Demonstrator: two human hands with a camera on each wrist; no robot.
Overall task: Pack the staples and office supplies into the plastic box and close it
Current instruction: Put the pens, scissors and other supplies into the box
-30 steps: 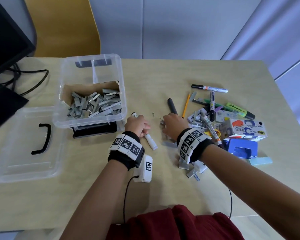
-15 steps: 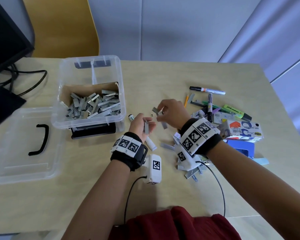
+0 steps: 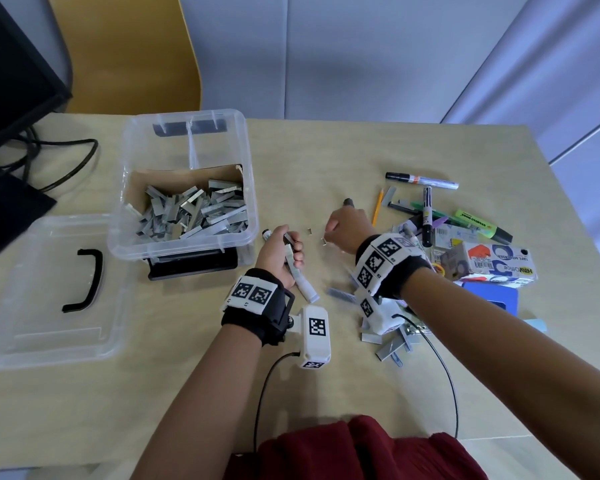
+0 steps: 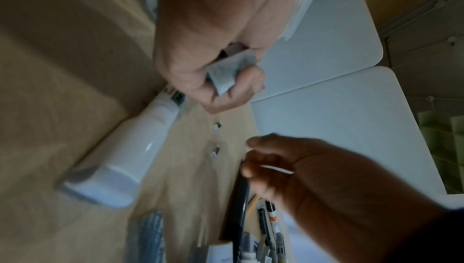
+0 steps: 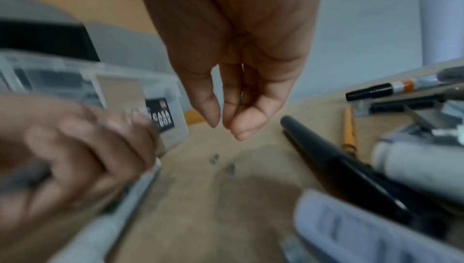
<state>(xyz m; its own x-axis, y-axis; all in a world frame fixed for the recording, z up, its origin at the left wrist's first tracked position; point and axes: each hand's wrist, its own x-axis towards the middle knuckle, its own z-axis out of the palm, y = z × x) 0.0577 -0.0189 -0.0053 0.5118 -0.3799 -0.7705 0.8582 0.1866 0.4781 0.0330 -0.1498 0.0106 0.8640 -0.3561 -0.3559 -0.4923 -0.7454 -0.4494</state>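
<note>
The surface (image 3: 326, 154) carries it all, and the biggest piece on it is the clear lid (image 3: 49, 299), lying flat to the left with its black handle up, parked out of the way so the plastic box (image 3: 184, 133) stays open for loading. That box sits just right of the lid, its near section heaped with staple strips (image 3: 194, 213), so a good share of the job looks done, though closing is a long way off.

Over on the right lies the unpacked heap of office supplies (image 3: 465, 237): markers, a highlighter, a pencil, a tape box, all lying loose and well apart from the box.

Now the hands. The left hand (image 3: 279, 252) is curled in a narrow grip around a few staple strips (image 4: 223, 74), acting as a holding pouch beside the box wall, presumably so one trip can carry several. A white marker (image 3: 303, 287) lies on the surface just under it.

The right hand (image 3: 347, 226) hangs above the surface, fingertips (image 5: 213, 118) drawn close together in a pinch; whether it holds anything, I cannot tell. Directly below it sit two tiny loose staple bits (image 3: 309, 231), likely the next pick, and fiddly ones at that.
</note>
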